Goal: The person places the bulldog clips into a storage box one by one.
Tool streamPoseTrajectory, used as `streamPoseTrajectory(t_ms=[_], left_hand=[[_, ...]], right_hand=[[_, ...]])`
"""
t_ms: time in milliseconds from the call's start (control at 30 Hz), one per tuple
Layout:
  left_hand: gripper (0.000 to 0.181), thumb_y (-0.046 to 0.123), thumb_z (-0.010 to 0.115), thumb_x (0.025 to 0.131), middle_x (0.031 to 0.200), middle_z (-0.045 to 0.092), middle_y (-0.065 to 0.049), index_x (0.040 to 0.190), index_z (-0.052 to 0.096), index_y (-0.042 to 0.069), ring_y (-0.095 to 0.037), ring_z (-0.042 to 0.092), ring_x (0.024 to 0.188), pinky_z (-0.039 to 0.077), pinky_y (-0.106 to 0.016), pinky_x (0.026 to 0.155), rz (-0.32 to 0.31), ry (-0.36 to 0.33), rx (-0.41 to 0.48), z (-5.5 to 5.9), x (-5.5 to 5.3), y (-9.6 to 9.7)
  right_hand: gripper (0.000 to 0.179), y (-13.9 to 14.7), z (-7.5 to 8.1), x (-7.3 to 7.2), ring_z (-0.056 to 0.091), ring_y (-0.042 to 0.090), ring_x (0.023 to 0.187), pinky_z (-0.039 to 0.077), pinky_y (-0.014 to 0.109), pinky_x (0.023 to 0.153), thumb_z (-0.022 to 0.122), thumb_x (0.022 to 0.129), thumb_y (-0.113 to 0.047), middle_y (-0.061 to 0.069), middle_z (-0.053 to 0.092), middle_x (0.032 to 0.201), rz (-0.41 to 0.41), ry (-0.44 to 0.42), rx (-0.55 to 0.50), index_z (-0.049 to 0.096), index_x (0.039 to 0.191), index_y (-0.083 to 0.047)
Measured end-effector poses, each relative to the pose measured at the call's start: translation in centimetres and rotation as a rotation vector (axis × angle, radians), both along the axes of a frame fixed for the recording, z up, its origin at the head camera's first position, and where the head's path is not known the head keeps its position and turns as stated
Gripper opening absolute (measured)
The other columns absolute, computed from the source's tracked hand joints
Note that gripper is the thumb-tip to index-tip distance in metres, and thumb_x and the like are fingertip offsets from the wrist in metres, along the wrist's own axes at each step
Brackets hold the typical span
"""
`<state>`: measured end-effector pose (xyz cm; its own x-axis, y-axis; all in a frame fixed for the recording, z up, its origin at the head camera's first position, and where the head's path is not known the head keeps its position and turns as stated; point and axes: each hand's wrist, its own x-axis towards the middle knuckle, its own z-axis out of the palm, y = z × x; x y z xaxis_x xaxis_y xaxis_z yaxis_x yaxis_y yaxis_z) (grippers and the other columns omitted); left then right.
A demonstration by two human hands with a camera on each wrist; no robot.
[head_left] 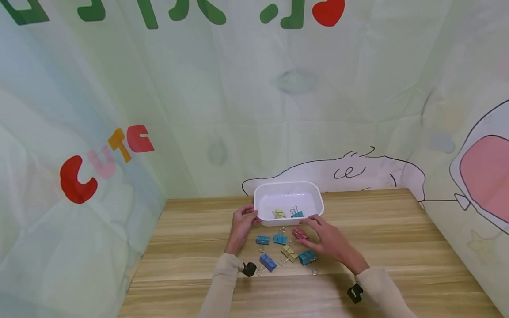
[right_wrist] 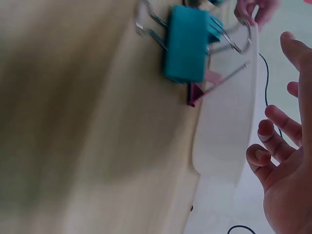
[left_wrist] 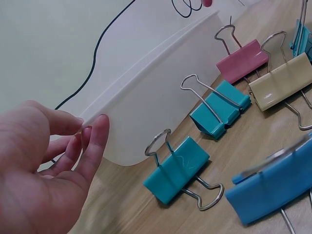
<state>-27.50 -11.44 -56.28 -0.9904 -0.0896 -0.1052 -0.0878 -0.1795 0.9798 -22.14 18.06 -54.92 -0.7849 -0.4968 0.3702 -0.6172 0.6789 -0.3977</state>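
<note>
My left hand (head_left: pixel 241 223) pinches the rim of a white plastic bin (head_left: pixel 288 222) at its left corner, thumb and fingertips on the edge. My right hand (head_left: pixel 332 240) hovers by the bin's front right corner with its fingers spread and nothing between them. Close to its thumb lies a pink binder clip (head_left: pixel 300 233). In front of the bin lie a yellow binder clip (head_left: pixel 289 253), a blue binder clip (head_left: pixel 268 262) and several teal binder clips (left_wrist: pixel 176 169). Inside the bin sit a pale yellow clip (head_left: pixel 279 213) and a teal clip (head_left: pixel 297 214).
The wooden table (head_left: pixel 191 265) extends to both sides of the bin. Behind it hangs a printed curtain (head_left: pixel 222 110), close to the table's back edge. Black wrist cameras (head_left: pixel 249 269) sit on both sleeves. Wire handles of the clips stick out in various directions.
</note>
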Motion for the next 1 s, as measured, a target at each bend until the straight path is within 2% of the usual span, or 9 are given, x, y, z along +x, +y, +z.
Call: streamPoseTrajectory(t_ms=[100,200,333,433,600,733,833,1000], left_hand=[[0.037,-0.006,0.061,0.100,0.115,0.054,-0.021,0.133,0.051,-0.019,-0.035,0.067,0.093,0.066,-0.037,0.086,0.001,0.003,0.001,0.0,0.0,0.0],[0.037,-0.007,0.061,0.100,0.115,0.054,-0.021,0.134,0.051,-0.019,-0.034,0.067,0.092,0.066,-0.038,0.087,0.001,0.003,0.006,0.0,0.0,-0.1],[0.037,-0.007,0.061,0.100,0.115,0.053,-0.021,0.134,0.051,-0.019,-0.033,0.067,0.092,0.066,-0.038,0.088,0.000,-0.005,0.009,0.0,0.0,-0.1],[0.037,-0.007,0.061,0.100,0.115,0.053,-0.022,0.133,0.051,-0.018,-0.032,0.067,0.091,0.066,-0.037,0.086,0.001,-0.002,0.005,0.0,0.0,-0.1],[0.036,-0.007,0.061,0.100,0.115,0.054,-0.022,0.133,0.052,-0.019,-0.032,0.067,0.090,0.067,-0.034,0.083,-0.001,0.009,0.002,-0.2,-0.1,0.0],[0.036,-0.006,0.061,0.101,0.117,0.054,-0.022,0.134,0.052,-0.018,-0.033,0.067,0.093,0.066,-0.036,0.085,-0.005,0.006,-0.004,-0.1,-0.1,0.0],[0.037,-0.005,0.061,0.101,0.117,0.054,-0.022,0.135,0.051,-0.017,-0.035,0.067,0.095,0.065,-0.040,0.090,-0.007,0.000,-0.009,-0.1,-0.1,-0.1],[0.038,-0.004,0.061,0.101,0.117,0.054,-0.021,0.135,0.051,-0.017,-0.036,0.067,0.097,0.063,-0.045,0.094,-0.008,-0.003,-0.004,-0.3,-0.1,-0.1]], right_hand=[[0.058,0.1,-0.7,1.0,0.068,0.025,0.104,0.066,0.046,0.083,0.085,0.087,-0.041,0.008,0.063,0.131,0.022,0.046,0.016,0.066,0.133,-0.013],[0.059,0.3,-1.4,1.8,0.066,0.020,0.099,0.065,0.039,0.079,0.083,0.087,-0.046,0.007,0.065,0.126,0.029,0.063,0.062,0.068,0.132,-0.011],[0.060,0.4,-2.5,2.8,0.061,0.012,0.090,0.061,0.030,0.071,0.078,0.089,-0.054,0.001,0.064,0.118,0.019,0.035,0.098,0.069,0.133,-0.014],[0.059,0.5,-3.4,3.4,0.057,0.008,0.089,0.059,0.028,0.070,0.077,0.089,-0.058,-0.003,0.061,0.116,0.006,0.011,0.105,0.070,0.132,-0.018],[0.048,0.7,-4.3,4.1,0.052,0.005,0.083,0.053,0.021,0.064,0.075,0.090,-0.058,-0.006,0.058,0.107,-0.028,-0.012,0.147,0.073,0.119,-0.020],[0.048,0.8,-4.6,4.4,0.049,0.005,0.079,0.048,0.017,0.059,0.074,0.091,-0.058,-0.006,0.057,0.102,-0.068,-0.033,0.167,0.073,0.119,-0.019],[0.047,0.9,-4.7,4.5,0.051,0.005,0.079,0.048,0.018,0.060,0.073,0.092,-0.058,-0.006,0.059,0.102,-0.087,-0.046,0.168,0.073,0.119,-0.020],[0.043,0.9,-4.9,4.6,0.052,0.004,0.078,0.049,0.018,0.058,0.075,0.091,-0.056,-0.007,0.060,0.100,-0.098,-0.017,0.147,0.074,0.116,-0.021]])
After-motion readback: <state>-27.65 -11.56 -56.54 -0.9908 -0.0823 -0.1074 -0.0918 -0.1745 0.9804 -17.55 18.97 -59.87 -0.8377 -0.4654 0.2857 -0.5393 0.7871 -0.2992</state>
